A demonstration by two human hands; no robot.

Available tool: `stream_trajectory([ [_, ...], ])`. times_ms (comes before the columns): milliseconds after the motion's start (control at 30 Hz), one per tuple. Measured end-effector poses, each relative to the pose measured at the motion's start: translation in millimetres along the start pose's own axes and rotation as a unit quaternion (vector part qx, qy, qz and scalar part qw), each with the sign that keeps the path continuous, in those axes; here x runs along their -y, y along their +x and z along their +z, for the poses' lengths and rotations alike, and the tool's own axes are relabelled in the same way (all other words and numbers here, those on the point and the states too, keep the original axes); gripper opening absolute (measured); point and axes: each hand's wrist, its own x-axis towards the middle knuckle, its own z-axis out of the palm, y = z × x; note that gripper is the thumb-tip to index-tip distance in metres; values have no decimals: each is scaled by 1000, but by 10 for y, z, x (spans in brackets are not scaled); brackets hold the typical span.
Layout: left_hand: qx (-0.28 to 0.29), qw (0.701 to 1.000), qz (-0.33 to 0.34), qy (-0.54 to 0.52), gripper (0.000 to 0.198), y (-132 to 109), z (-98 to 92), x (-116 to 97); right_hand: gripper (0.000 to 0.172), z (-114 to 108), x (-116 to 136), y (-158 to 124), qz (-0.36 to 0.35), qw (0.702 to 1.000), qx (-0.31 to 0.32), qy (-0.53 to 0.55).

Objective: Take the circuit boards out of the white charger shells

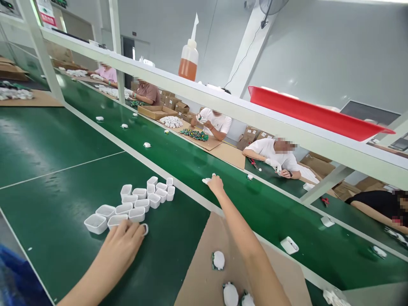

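My left hand (125, 239) is closed, fingers down, over a small white plastic case (145, 230) at the near end of a cluster of open white cases (139, 194) on the green table. Most of that case is hidden beneath my fingers. Stretched out over the green conveyor belt, my right hand (216, 185) pinches a small white part (206, 180), mostly covered by the fingers. Under my right forearm, a cardboard sheet (197, 263) bears several white rounded parts on green circuit boards (218, 260).
The belt (185, 163) carries scattered white parts and a white case (289, 245). Across it, several co-workers sit, one handling a white part (279, 169). A shelf above the belt holds a red tray (312, 111) and a squeeze bottle of orange liquid (188, 61).
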Motion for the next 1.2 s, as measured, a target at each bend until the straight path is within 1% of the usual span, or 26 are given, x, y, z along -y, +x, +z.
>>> stream_trajectory([
  [33,11,999,30,-2,22,-21,-34,-106,36,46,53,37,0,1000,-2,22],
  [67,26,998,46,-25,21,-51,-66,-234,35,75,70,54,-2,999,-4,46],
  [133,58,994,49,-84,21,-125,-108,-525,34,94,10,29,-14,995,-1,100],
  [200,80,983,67,-148,19,-201,-118,-810,34,70,-152,-86,-33,986,8,161],
  [267,93,970,114,-194,19,-266,-103,-1040,33,14,-383,-315,-50,972,15,228],
  [333,112,954,167,-221,24,-322,-78,-1215,34,-63,-650,-679,-62,952,19,299],
  [400,136,940,198,-243,28,-384,-57,-1362,35,-153,-915,-1160,-68,927,20,369],
  [433,150,934,200,-254,28,-422,-52,-1432,37,-199,-1038,-1428,-68,913,20,402],
  [500,182,925,185,-278,27,-512,-55,-1563,42,-284,-1247,-1979,-58,883,21,465],
  [567,220,912,164,-304,30,-606,-73,-1661,45,-347,-1407,-2491,-37,852,27,521],
  [633,256,896,146,-331,47,-671,-105,-1705,45,-383,-1530,-2917,-8,822,40,568],
  [700,292,875,131,-364,67,-675,-151,-1700,43,-393,-1630,-3240,22,795,57,604],
  [733,323,857,128,-380,72,-650,-179,-1684,41,-391,-1673,-3363,37,782,64,618],
  [767,345,841,126,-397,70,-607,-210,-1667,40,-387,-1710,-3464,50,772,70,630],
  [800,380,824,121,-403,63,-551,-242,-1651,40,-382,-1741,-3544,61,762,75,640],
  [900,454,788,104,-403,45,-328,-335,-1654,38,-388,-1783,-3684,78,742,90,659],
  [933,456,786,104,-405,41,-247,-361,-1681,38,-402,-1782,-3708,76,738,95,663],
  [1000,428,794,122,-414,35,-80,-396,-1773,39,-453,-1765,-3743,65,733,98,670],
  [1100,342,817,171,-432,33,167,-402,-1982,46,-565,-1730,-3794,38,732,68,677],
  [1167,285,822,188,-456,25,310,-373,-2143,48,-635,-1709,-3835,-13,731,34,682],
  [1200,266,820,183,-473,18,363,-348,-2224,48,-659,-1699,-3856,-44,729,18,683],
])
